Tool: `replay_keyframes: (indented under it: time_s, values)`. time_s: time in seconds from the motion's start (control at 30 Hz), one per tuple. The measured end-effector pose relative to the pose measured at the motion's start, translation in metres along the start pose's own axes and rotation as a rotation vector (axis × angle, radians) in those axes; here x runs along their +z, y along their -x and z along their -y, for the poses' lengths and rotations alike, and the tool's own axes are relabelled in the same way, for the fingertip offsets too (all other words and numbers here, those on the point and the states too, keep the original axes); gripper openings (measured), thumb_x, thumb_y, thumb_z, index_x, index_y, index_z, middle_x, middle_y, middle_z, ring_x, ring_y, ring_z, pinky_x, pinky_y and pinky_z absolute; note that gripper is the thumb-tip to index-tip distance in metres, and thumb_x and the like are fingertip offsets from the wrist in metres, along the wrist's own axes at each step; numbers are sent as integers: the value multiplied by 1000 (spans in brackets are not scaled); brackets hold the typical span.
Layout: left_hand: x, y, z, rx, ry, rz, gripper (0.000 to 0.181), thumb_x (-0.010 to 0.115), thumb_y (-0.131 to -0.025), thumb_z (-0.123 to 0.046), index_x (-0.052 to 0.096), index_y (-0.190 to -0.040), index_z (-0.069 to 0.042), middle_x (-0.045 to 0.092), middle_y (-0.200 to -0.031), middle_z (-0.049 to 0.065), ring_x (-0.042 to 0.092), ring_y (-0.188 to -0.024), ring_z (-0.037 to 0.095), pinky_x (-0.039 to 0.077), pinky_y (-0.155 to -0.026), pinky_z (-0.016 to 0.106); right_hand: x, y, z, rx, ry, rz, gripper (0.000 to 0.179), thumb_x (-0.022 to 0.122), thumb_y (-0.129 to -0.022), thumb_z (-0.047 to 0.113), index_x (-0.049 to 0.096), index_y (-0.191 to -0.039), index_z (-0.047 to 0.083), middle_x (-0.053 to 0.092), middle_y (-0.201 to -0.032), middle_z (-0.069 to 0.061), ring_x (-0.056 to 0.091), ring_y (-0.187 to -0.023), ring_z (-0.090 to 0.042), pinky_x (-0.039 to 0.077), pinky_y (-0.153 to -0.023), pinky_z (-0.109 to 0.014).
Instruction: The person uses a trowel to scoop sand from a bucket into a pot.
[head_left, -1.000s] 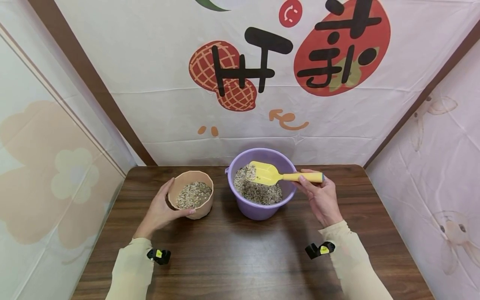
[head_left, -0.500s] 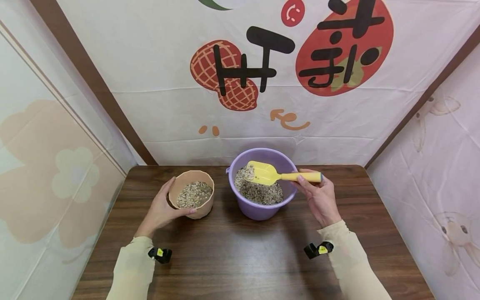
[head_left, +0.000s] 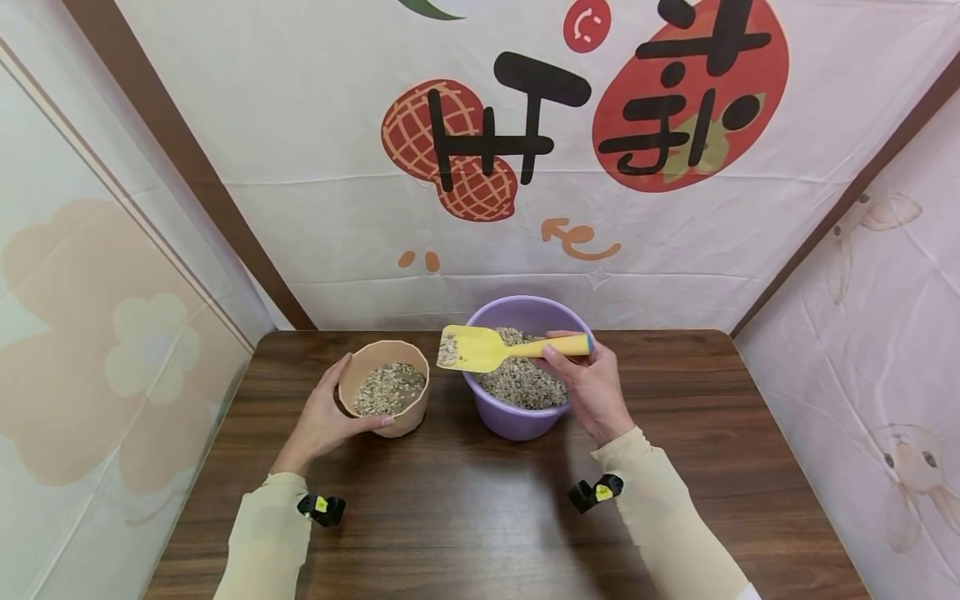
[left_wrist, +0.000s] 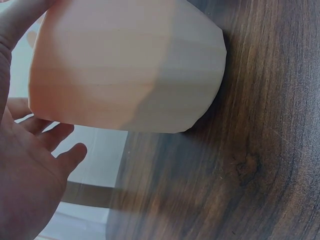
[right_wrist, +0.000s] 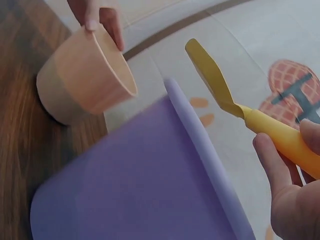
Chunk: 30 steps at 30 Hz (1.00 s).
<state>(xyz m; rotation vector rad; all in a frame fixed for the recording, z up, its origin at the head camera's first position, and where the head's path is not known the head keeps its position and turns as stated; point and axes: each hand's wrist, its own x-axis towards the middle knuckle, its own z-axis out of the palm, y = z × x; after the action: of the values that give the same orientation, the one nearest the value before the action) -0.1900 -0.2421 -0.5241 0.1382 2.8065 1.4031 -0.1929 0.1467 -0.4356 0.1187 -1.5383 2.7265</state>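
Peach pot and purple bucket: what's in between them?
In the head view, the yellow scoop, its tip bearing grains, reaches above the gap between peach pot and purple bucket; below it, only wooden table shows.

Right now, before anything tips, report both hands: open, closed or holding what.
Left hand: closed around the side of the peach pot, holding it.
Right hand: closed on the handle of the yellow scoop, holding it.

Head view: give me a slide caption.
Left hand holding a faceted peach pot of speckled grains; right hand gripping a yellow scoop partly above a round purple bucket.
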Motion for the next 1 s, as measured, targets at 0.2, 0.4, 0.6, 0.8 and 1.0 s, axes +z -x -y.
replay_keyframes:
  time_s: [0.2,0.4,0.6,0.8,1.0]
  values:
    - [1,0,1,-1,3,-1,131,97,-66,-41,16,-163,-6,24,-162,23,31,-144,44,32,-112,63,21,-8,-14,-3,59,25,32,63,-92,-15,52,-121,-24,68,-106,-19,72,-96,-26,55,-93,-45]
    - [0,0,1,-6,9,-1,131,97,-65,-43,16,-163,-8,23,-163,23,30,-144,44,31,-112,63,36,-18,-23,-2,128,41,34,65,-92,-13,53,-122,-23,63,-115,-32,72,-98,-27,56,-92,-44]
    - [-1,0,1,-8,17,7,131,96,-66,-44,15,-163,-9,22,-163,22,29,-145,43,31,-112,63,50,-26,-28,-3,179,42,34,65,-92,-14,54,-122,-24,66,-111,-29,72,-94,-24,57,-90,-43]
    - [-1,0,1,-7,19,7,131,96,-67,-43,16,-163,-9,22,-163,22,28,-145,44,30,-112,64,59,-31,-32,-15,241,51,33,66,-91,-14,55,-120,-24,66,-109,-28,71,-94,-24,58,-90,-44]
    - [0,0,0,-11,20,4,130,96,-66,-43,16,-163,-9,23,-163,22,29,-145,44,31,-112,64,65,-33,-35,-10,315,38,31,68,-90,-13,58,-119,-21,67,-107,-25,71,-94,-26,58,-90,-44]
